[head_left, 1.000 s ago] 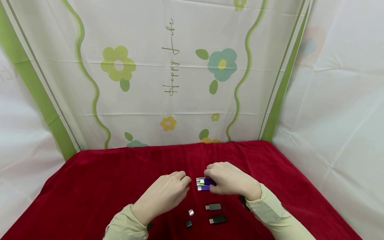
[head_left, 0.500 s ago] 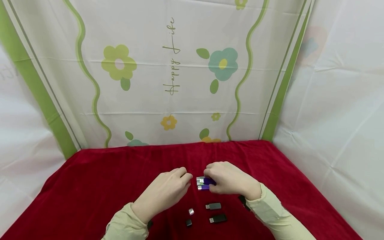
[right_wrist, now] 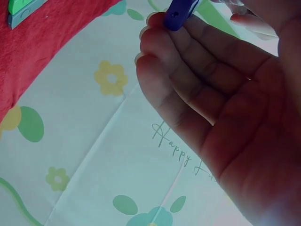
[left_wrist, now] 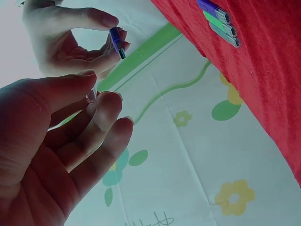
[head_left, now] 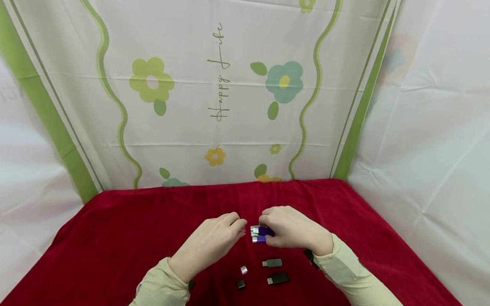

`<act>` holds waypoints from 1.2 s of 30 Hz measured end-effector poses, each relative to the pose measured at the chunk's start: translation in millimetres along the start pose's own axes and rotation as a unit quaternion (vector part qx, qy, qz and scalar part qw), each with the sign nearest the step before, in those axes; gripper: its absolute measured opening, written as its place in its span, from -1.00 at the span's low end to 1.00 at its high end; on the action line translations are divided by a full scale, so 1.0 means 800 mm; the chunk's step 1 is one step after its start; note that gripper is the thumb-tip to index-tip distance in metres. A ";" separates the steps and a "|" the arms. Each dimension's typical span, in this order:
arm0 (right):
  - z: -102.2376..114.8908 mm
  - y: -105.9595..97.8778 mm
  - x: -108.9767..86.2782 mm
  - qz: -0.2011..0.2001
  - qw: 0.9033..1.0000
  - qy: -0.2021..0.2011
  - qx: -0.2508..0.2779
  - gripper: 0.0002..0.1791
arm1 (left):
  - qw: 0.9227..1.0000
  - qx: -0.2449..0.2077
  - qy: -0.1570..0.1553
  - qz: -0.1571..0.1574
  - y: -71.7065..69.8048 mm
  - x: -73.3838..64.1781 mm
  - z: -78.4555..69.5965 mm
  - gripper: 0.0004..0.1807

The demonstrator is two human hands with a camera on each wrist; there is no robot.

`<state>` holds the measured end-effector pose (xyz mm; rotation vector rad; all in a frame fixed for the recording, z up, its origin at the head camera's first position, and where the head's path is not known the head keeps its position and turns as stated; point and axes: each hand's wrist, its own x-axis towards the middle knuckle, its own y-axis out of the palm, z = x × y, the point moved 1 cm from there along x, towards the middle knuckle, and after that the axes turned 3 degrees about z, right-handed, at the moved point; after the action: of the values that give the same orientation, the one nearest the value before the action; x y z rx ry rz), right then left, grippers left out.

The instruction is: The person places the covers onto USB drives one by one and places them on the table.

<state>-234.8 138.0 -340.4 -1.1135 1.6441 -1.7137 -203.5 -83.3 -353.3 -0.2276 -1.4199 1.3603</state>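
Slightly nearer the right hand (head_left: 291, 228) than before, the left hand (head_left: 210, 242) pinches a clear cap (left_wrist: 91, 96); the right, just apart, grips a purple stick (left_wrist: 114, 39) above three sticks (left_wrist: 216, 20).

The right hand (head_left: 292, 228) holds a purple USB stick (head_left: 264, 231) near the left hand (head_left: 209, 242), above a red-draped desk (head_left: 126, 229) where a grey USB stick (head_left: 273, 263) and black USB stick (head_left: 280, 279) lie.

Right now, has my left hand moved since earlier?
Yes: in the head view, your left hand shifted slightly upward, judged against the grey USB stick.
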 end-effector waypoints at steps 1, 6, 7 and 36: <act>0.000 0.000 0.000 -0.001 1.000 -0.001 0.000 -0.79 | 1.000 0.000 0.000 0.000 0.000 0.000 0.000 -0.83; 0.001 0.000 0.000 -0.009 1.000 -0.007 -0.001 -0.77 | 1.000 0.002 0.003 0.001 0.001 0.001 -0.002 -0.83; 0.001 0.000 0.000 -0.011 1.000 -0.008 -0.001 -0.77 | 1.000 0.003 0.003 0.001 0.001 0.001 -0.002 -0.84; 0.006 -0.002 0.002 -0.055 0.996 -0.054 0.033 -0.83 | 1.000 0.011 0.006 -0.004 0.010 -0.001 -0.005 -0.85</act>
<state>-230.9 134.4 -338.9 -1.2629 1.4752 -1.7306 -204.2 -78.7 -361.4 -0.2158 -1.3927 1.3664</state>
